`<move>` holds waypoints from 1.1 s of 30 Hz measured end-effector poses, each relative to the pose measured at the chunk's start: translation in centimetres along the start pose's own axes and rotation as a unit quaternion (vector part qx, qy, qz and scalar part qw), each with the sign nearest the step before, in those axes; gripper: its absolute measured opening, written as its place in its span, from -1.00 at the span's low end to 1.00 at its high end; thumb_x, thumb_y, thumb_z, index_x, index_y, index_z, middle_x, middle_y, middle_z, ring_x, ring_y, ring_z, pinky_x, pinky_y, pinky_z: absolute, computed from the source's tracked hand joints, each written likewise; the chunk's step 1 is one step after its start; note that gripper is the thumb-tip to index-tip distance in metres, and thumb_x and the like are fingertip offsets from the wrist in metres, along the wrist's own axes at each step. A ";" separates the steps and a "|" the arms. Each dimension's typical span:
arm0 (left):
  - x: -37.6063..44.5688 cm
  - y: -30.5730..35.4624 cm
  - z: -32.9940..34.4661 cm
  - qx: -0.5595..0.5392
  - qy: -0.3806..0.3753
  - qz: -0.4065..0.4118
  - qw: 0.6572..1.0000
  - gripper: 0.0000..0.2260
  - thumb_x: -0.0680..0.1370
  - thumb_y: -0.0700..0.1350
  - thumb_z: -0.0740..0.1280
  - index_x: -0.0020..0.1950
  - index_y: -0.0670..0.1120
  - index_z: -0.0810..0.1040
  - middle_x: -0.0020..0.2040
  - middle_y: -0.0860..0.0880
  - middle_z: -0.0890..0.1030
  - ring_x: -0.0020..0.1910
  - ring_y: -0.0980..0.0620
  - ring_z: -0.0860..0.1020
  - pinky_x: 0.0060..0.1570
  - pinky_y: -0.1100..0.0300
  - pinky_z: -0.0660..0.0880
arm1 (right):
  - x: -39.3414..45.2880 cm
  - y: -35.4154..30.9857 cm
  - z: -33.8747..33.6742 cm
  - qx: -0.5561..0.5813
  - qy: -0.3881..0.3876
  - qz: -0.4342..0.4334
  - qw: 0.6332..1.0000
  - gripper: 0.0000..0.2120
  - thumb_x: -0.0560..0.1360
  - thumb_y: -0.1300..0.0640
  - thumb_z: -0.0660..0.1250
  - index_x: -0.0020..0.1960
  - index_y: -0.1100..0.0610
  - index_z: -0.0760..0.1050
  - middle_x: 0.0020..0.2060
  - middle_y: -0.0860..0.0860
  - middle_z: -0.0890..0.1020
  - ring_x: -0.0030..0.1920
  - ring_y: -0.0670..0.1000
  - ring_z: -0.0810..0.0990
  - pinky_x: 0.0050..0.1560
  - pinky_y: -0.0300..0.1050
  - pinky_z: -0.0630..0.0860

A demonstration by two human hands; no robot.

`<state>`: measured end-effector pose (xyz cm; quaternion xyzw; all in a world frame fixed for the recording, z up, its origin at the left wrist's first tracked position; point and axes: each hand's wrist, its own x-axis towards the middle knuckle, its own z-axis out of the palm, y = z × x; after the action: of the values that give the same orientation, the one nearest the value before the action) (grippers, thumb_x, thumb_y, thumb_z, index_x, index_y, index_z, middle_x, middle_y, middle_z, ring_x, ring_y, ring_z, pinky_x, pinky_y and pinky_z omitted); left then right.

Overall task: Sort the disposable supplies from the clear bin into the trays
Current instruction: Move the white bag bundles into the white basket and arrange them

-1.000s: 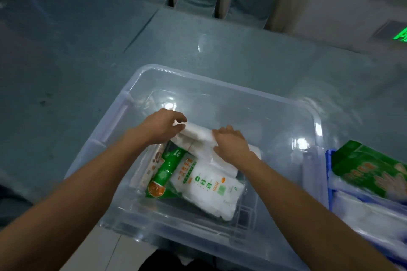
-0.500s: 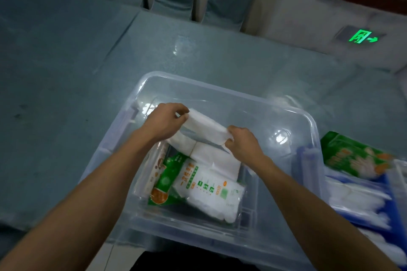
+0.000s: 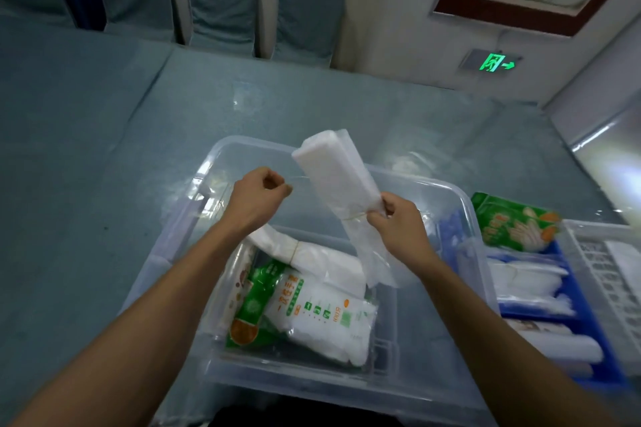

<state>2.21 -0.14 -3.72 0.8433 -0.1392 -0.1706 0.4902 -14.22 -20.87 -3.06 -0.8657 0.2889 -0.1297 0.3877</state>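
Held thing: a white bundle of plastic bags (image 3: 338,177), tied with a thin band, is lifted above the clear bin (image 3: 464,204) at about 12 o'clock from the bin's middle, upper end tilted toward 11 o'clock.
Right hand: the right hand (image 3: 392,224) pinches the bundle at its banded waist, fingers curled round it; the loose tail hangs down toward 6 o'clock into the bin.
Left hand: the left hand (image 3: 258,196) hovers at 9 o'clock of the bundle, fingers curled to a loose fist; it seems to hold nothing, though a thin clear film near its fingertips is hard to read.
Risk, slip: the grip is only at the narrow waist, so the heavier top could tip and slide out, likely falling back into the bin.
Risk, band: a tug on the thin band could snap it and let the bags fan loose.
Risk, snag: the hanging tail could catch the bin's rim on the way to 3 o'clock.
Risk, wrong place: the blue tray (image 3: 558,255) is already crowded, so the bundle could slide off its pile.
Count, tied white bundles: two, one held and a second bundle (image 3: 312,258) lying in the bin.
Count, printed packs in bin: a white pack with green print (image 3: 329,319), a green pack (image 3: 251,308), and an edge of a third at 9 o'clock, unclear.
Count, trays: the blue one and a pale slotted tray (image 3: 610,260) at 3 o'clock.
Count, green pack on tray: one green glove pack (image 3: 513,222).
Worktop: the grey-blue worktop (image 3: 86,184) carries everything.
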 end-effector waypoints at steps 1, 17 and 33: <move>-0.5 0.3 0.3 -0.021 -0.036 -0.007 0.999 -0.83 0.50 0.00 0.45 0.02 -0.04 0.63 -0.05 -0.01 0.71 -0.11 0.00 0.69 0.00 0.04 0.60 | -0.2 -0.3 -0.1 0.032 0.001 0.012 0.999 -0.94 0.44 0.24 0.38 -0.09 0.20 0.59 -0.20 0.15 0.66 -0.26 -0.04 0.53 -0.21 -0.06 0.52; -2.3 1.8 2.2 -0.191 -0.083 0.015 0.978 -0.80 0.49 -0.28 0.47 0.11 -0.21 0.65 0.00 -0.12 0.73 -0.05 -0.02 0.70 0.02 0.10 0.63 | -0.7 -3.0 3.3 0.326 -0.101 0.062 0.938 -0.68 0.48 0.32 0.43 0.23 0.22 0.58 0.05 0.07 0.72 0.08 0.08 0.70 0.09 -0.05 0.63; -1.3 1.6 -2.8 0.086 0.043 0.061 0.993 -0.88 0.46 -0.11 0.47 -0.14 -0.14 0.60 -0.19 -0.12 0.67 -0.19 -0.12 0.61 -0.19 0.01 0.52 | -0.8 1.7 11.8 -0.244 -0.318 -0.075 0.913 -0.43 0.51 -0.06 0.38 0.46 0.06 0.34 0.40 0.09 0.45 0.35 0.15 0.44 0.28 0.02 0.42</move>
<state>2.11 1.80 -0.86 0.8789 -0.1838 -0.0913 0.4305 -10.25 -14.31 -12.18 -0.9481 0.1071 0.1977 0.2250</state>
